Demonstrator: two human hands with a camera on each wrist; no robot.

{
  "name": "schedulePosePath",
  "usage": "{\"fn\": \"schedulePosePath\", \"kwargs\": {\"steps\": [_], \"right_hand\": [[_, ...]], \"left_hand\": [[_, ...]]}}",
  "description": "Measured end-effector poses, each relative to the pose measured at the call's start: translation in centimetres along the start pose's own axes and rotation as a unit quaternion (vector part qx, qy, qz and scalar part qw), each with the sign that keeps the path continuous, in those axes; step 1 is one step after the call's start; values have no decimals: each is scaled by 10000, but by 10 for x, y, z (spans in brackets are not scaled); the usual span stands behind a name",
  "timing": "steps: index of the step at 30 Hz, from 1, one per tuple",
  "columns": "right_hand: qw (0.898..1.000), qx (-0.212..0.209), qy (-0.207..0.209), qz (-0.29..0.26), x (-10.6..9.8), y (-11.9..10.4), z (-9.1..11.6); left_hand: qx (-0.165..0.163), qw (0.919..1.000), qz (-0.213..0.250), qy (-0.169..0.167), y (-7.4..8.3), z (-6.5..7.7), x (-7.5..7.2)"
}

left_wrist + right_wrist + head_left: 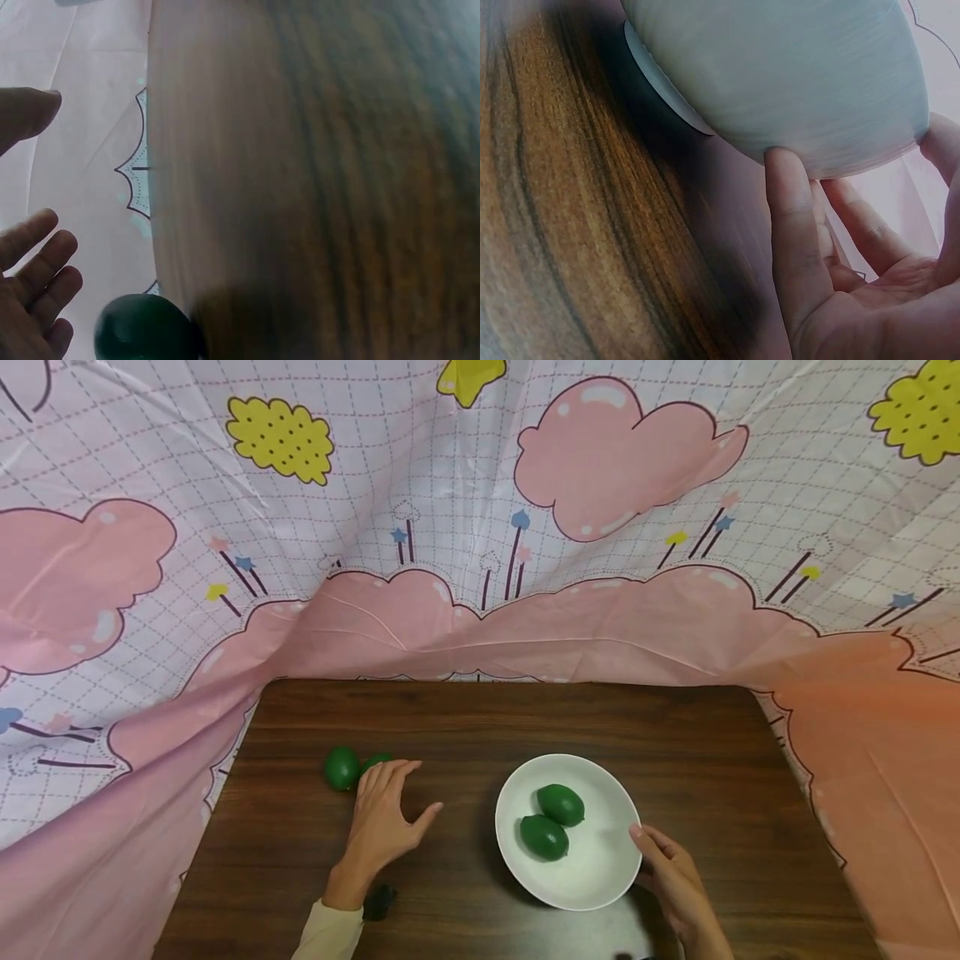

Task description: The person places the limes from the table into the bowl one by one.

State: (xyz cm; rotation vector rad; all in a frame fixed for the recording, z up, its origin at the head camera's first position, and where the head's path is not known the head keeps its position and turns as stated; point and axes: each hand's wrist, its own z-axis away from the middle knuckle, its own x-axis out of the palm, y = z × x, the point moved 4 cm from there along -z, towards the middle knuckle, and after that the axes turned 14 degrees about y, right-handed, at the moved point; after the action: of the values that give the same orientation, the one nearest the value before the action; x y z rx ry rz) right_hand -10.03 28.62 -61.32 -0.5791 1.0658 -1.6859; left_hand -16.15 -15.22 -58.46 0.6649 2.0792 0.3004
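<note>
A white bowl (606, 847) holds two green limes, one lime (561, 805) behind the other lime (544, 837). My right hand (675, 881) grips the bowl at its right side, thumb at the rim and fingers against the outer wall, as the right wrist view shows. On the left, my left hand (384, 818) reaches over the table with fingers and thumb spread apart, nothing between them. Just beyond its fingertips lie two more limes: a whole one (342, 768) and another (376, 761) partly hidden behind the fingers. One lime (144, 330) shows low in the left wrist view.
The dark wooden table (450, 727) ends at a patterned cloth (480, 643) hanging along its back and sides. A small dark object (379, 902) shows beside the left wrist.
</note>
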Motion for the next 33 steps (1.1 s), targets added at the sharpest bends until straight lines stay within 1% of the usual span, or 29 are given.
{"fn": "schedulePosePath", "kwargs": {"steps": [5,7,11,14,21,33], "right_hand": [[10000,-77,-31,-11,1,-1,0],[10000,-38,1,20,1,-1,-1],[9999,24,24,131,0,0,0],[9999,-14,-20,170,0,2,0],[9998,-52,-35,183,-2,3,1],[9999,4,6,139,-1,5,-3]], "left_hand": [[33,9999,-68,90,-6,1,0],[29,9998,-99,141,-10,2,0],[-121,9996,-219,138,-18,4,-1],[-209,9991,-336,133,-25,7,-2],[-180,9982,-531,189,-37,6,-6],[-224,9973,-644,259,-45,4,-8]]}}
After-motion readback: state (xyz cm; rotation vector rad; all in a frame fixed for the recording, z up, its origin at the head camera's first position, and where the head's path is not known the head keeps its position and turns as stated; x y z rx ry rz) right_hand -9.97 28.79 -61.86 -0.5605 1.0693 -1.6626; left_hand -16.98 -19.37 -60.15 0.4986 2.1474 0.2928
